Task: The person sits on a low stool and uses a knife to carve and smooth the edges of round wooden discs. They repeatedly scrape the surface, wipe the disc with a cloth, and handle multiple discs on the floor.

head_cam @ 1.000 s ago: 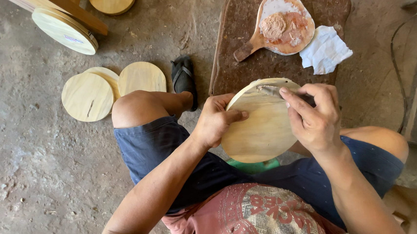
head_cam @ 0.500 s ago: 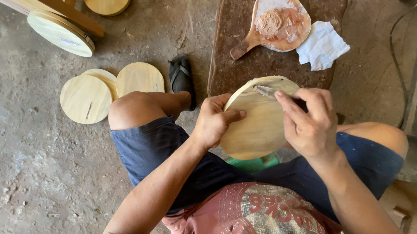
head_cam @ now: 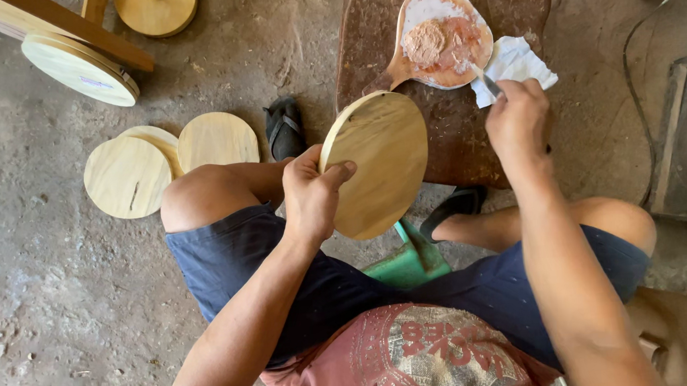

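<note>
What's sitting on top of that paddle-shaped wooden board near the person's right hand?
On the paddle board lies a lump of brownish putty amid white and reddish smears. The right hand reaches a thin blade to its edge. Smears cover much of the wood.

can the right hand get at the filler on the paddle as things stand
Probably yes. The right hand holds a small blade whose tip sits at the edge of the paddle, and nothing lies between it and the filler. The left hand holds the disc aside.
</note>
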